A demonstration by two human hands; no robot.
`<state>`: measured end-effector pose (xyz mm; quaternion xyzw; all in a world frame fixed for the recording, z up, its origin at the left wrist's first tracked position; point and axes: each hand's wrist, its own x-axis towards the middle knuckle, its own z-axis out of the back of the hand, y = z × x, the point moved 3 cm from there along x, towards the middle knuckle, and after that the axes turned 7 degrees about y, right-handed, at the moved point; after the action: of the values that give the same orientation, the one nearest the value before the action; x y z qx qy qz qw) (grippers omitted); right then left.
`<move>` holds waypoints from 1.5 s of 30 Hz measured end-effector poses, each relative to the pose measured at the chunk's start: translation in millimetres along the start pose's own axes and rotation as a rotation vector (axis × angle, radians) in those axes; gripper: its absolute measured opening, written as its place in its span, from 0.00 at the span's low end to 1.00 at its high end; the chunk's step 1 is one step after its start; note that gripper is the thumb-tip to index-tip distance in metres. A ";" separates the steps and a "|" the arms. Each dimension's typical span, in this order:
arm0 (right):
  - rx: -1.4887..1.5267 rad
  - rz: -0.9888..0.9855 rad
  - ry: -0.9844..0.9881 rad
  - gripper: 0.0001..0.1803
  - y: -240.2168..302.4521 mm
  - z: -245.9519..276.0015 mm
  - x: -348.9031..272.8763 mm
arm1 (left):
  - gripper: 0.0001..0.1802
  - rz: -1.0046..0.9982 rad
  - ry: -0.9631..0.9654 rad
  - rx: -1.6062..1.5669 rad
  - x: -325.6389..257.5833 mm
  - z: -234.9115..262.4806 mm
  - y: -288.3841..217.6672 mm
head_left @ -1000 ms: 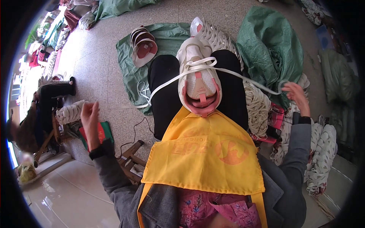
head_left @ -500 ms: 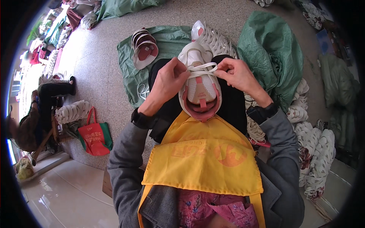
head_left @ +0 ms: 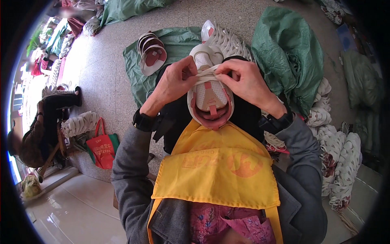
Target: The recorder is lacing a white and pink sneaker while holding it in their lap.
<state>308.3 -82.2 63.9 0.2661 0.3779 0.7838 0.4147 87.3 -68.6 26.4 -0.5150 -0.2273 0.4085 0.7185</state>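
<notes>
A white and pink sneaker point(head_left: 210, 97) rests on my lap, its heel toward me and its toe pointing away. White shoelace point(head_left: 208, 73) crosses over its tongue. My left hand point(head_left: 177, 79) pinches the lace at the shoe's left side, thumb and forefinger pressed together. On the other side, my right hand point(head_left: 243, 81) grips the lace between thumb and fingertips, close above the tongue. The lace ends are partly hidden by my fingers.
Stacked shoe uppers point(head_left: 153, 55) lie on a green sheet point(head_left: 136, 81) ahead. A row of white uppers point(head_left: 227, 40) sits beyond the sneaker. A green sack point(head_left: 286, 57) and bundled uppers point(head_left: 343, 171) are at right. Leftward are a red bag point(head_left: 101, 148) and a seated person point(head_left: 44, 126).
My right hand has moved left, nearer my left hand, and the raised lace loop is now drawn down close to the tongue. The left hand has shifted slightly left.
</notes>
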 end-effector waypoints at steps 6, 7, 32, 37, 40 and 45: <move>-0.198 0.265 0.047 0.06 -8.4 -26.6 31.6 | 0.10 -0.006 -0.003 -0.043 -0.7 -0.3 0.0; -0.201 0.268 0.068 0.06 -9.0 -28.2 35.5 | 0.10 -0.017 -0.009 -0.045 -2.4 0.5 -1.1; -0.060 0.213 0.264 0.03 -1.4 -19.2 53.5 | 0.07 -0.051 -0.097 -0.109 -7.8 -7.0 7.1; -0.340 0.496 0.095 0.07 2.6 -26.4 40.1 | 0.05 -0.081 -0.290 0.271 -9.5 -14.1 -16.9; -0.384 0.518 0.096 0.08 1.5 -30.3 38.5 | 0.06 -0.142 -0.402 0.486 -8.1 -19.8 -25.0; -0.281 0.413 -0.014 0.07 3.5 -20.0 24.1 | 0.07 -0.135 -0.428 0.453 -12.1 -24.3 -24.2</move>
<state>279.7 -70.4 57.8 0.2828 0.2000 0.8949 0.2813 107.2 -95.2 41.0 -0.2280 -0.3100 0.4992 0.7763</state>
